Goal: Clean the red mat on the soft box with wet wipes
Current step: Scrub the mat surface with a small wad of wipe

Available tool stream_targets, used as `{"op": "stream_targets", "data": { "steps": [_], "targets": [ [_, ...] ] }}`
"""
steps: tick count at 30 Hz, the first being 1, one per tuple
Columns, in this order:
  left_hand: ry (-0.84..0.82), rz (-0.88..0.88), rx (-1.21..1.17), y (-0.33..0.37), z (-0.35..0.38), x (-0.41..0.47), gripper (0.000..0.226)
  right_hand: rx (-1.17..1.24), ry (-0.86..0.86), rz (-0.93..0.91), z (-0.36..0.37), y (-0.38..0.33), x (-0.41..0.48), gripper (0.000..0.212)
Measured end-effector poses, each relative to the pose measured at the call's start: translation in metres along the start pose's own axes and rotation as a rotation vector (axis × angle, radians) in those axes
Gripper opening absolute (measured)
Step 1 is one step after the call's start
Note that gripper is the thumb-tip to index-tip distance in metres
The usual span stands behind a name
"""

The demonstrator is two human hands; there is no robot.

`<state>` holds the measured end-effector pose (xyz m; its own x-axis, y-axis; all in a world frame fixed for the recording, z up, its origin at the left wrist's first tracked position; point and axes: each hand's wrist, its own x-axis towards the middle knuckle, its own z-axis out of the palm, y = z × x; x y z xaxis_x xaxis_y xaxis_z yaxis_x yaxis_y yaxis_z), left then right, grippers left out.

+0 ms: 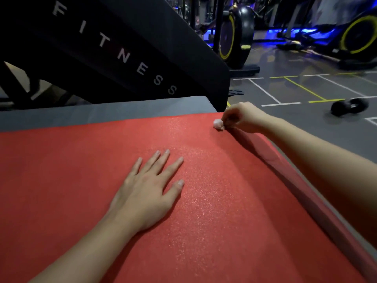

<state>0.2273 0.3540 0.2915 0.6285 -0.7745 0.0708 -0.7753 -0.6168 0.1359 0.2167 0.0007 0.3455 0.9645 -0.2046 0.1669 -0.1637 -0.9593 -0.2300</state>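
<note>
The red mat (81, 170) covers the top of the grey soft box (106, 112), whose bare far strip shows beyond the mat. My left hand (149, 190) lies flat on the middle of the mat, fingers straight and spread. At the mat's far right corner my right hand (242, 116) pinches a small crumpled white wet wipe (218, 124), which touches the mat by its edge. The mat's right edge hangs down over the side of the box.
A black slanted pad lettered FITNESS (122, 56) rises behind the box. On the grey lined floor to the right lies a black dumbbell (349, 106). Exercise bikes with yellow-rimmed wheels (234, 35) stand further back.
</note>
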Motion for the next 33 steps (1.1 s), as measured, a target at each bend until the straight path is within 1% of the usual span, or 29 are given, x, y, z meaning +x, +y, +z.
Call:
{"op": "stream_targets", "data": {
  "steps": [1, 3, 4, 7, 11, 13, 18, 20, 21, 23, 26, 28, 30, 32, 33],
  "targets": [
    [-0.009, 0.001, 0.007, 0.0, 0.0, 0.0, 0.072, 0.025, 0.067, -0.001, 0.006, 0.0, 0.001, 0.002],
    [-0.019, 0.001, 0.009, -0.001, -0.001, 0.0, 0.072, 0.085, 0.161, 0.049, 0.019, 0.0, 0.005, 0.009],
    [-0.019, 0.001, 0.005, -0.001, -0.001, 0.0, 0.072, 0.115, 0.177, 0.086, 0.023, -0.001, 0.006, 0.011],
    [-0.024, 0.001, 0.007, -0.001, -0.002, -0.001, 0.073, 0.126, 0.13, 0.129, 0.017, -0.006, -0.01, 0.012],
    [0.001, -0.002, -0.008, -0.001, 0.0, -0.001, 0.076, 0.074, 0.001, 0.003, -0.003, -0.019, -0.072, 0.012],
    [0.005, 0.0, -0.01, -0.002, 0.003, 0.001, 0.076, 0.08, -0.03, -0.012, -0.007, -0.02, -0.094, 0.012],
    [-0.012, -0.005, -0.012, -0.003, 0.003, 0.002, 0.076, 0.077, 0.1, 0.108, 0.002, -0.025, -0.094, 0.009],
    [-0.016, -0.004, -0.002, -0.003, 0.003, 0.0, 0.077, 0.076, 0.057, 0.135, -0.001, -0.032, -0.106, 0.008],
    [-0.014, -0.004, 0.0, -0.003, 0.002, 0.0, 0.077, 0.068, 0.016, 0.125, -0.005, -0.035, -0.119, 0.012],
    [-0.009, -0.005, -0.011, -0.002, 0.002, -0.001, 0.079, 0.053, -0.078, 0.074, -0.019, -0.042, -0.157, 0.017],
    [-0.003, 0.0, -0.016, -0.003, 0.002, 0.001, 0.081, 0.062, -0.173, 0.005, -0.035, -0.052, -0.205, 0.017],
    [-0.014, -0.001, -0.014, -0.003, 0.003, 0.0, 0.082, 0.057, -0.134, -0.005, -0.028, -0.055, -0.211, 0.016],
    [-0.02, -0.001, -0.006, -0.003, 0.003, 0.002, 0.081, 0.054, -0.017, 0.032, -0.015, -0.057, -0.206, 0.013],
    [-0.033, -0.008, -0.001, -0.003, 0.001, 0.002, 0.073, 0.059, 0.054, 0.104, -0.006, -0.061, -0.199, 0.011],
    [-0.038, -0.007, 0.0, -0.003, 0.0, 0.001, 0.068, 0.075, 0.058, 0.142, -0.006, -0.064, -0.2, 0.01]
  ]
}}
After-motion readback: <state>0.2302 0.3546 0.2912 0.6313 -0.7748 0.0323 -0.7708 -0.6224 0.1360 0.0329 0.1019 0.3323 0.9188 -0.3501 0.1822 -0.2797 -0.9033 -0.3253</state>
